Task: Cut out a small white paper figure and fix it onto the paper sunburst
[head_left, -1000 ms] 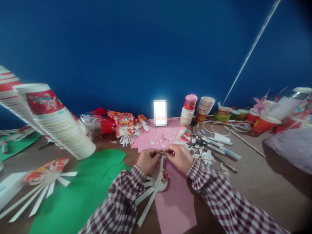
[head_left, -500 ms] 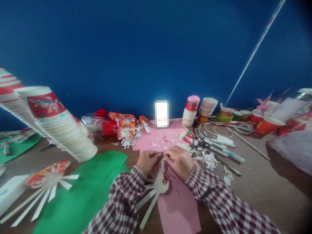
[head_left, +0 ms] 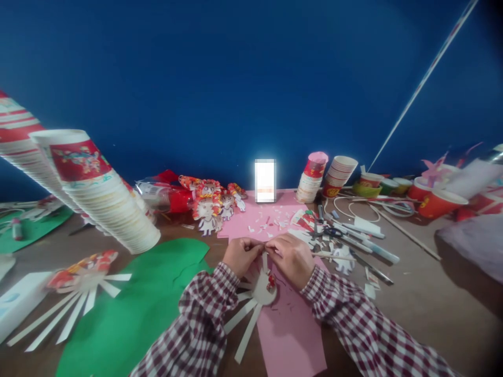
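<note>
A cut paper cup [head_left: 265, 290] with a round base and long white strips fanning out hangs over the pink paper [head_left: 293, 335]. My left hand [head_left: 242, 256] pinches the far end of one strip between thumb and fingers. Right beside it, my right hand [head_left: 290, 257] pinches the same strip end, the fingertips of both hands nearly touching. A small red patterned piece shows on the cup's right side. Some strips on the far side are partly hidden by my hands.
Tall cup stacks [head_left: 106, 193] lean at the left, near green paper [head_left: 137, 309] and another cut cup [head_left: 88, 280]. Paper figures [head_left: 206, 209] stand behind. Scissors [head_left: 333, 231], pens [head_left: 379, 251] and paper scraps lie right, with more cups [head_left: 442, 201] beyond.
The whole view has shifted slightly, so most things appear a little farther right. Both hands keep their pinch at the strip end.
</note>
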### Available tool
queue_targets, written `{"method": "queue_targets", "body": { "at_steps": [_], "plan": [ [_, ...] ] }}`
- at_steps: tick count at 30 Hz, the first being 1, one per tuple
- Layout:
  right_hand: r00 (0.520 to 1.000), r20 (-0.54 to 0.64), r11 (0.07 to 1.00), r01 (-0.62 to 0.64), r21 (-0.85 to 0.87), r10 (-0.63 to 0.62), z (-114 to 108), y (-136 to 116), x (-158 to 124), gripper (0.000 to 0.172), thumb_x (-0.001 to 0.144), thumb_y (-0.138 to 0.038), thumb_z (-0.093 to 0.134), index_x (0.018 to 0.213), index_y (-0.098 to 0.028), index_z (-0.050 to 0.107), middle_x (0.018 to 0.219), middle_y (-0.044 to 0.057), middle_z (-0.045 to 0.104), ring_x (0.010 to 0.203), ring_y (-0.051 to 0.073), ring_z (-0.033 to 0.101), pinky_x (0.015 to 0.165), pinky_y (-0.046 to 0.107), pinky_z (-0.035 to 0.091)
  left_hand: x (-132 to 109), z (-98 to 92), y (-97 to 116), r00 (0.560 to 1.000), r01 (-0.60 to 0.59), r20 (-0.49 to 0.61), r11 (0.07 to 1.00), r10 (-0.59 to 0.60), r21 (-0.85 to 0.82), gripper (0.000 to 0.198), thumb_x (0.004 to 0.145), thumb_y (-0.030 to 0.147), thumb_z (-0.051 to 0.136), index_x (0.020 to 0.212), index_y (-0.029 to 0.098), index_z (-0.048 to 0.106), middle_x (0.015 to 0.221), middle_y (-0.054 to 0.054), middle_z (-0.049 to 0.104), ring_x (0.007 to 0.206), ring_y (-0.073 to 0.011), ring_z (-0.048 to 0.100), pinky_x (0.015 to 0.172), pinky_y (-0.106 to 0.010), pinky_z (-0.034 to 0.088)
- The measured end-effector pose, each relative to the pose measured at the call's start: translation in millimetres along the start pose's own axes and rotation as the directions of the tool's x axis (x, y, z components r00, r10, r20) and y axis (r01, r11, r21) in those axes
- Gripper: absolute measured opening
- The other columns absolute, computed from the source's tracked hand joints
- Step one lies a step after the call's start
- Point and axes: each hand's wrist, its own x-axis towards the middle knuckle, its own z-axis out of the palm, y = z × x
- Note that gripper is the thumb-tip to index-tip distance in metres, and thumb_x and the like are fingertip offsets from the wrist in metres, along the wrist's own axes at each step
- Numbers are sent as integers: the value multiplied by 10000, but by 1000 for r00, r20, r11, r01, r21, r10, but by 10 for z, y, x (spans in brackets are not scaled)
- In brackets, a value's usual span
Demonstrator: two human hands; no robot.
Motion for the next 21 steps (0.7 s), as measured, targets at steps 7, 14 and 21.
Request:
{"method": "queue_targets", "body": {
  "at_steps": [7,14,21],
  "plan": [
    [998,42,995,-57,82,54,-32,37,-6,118,808,-273,514,808,-194,603,785,27,630,761,153,551,681,250,396,-38,34,10,999,-12,-51,1000,11,-18,235,637,278,596,764,95,668,576,-29,633,467,-92,497,442,-198,400],
    [993,93,993,-84,78,76,-64,62,-24,177,836,-315,464,821,-200,599,776,28,625,746,149,553,641,239,384,-41,43,-7,998,-56,-43,997,54,-45,238,625,288,629,762,96,662,685,-70,675,586,-141,584,546,-234,454],
    [995,90,994,-53,93,44,-67,63,-21,148,824,-272,487,819,-194,612,759,23,627,747,140,550,668,236,372,-29,51,-36,999,-50,-7,994,50,-100,306,615,278,642,854,90,609,736,-81,673,655,-154,609,607,-252,472]
  ]
}}
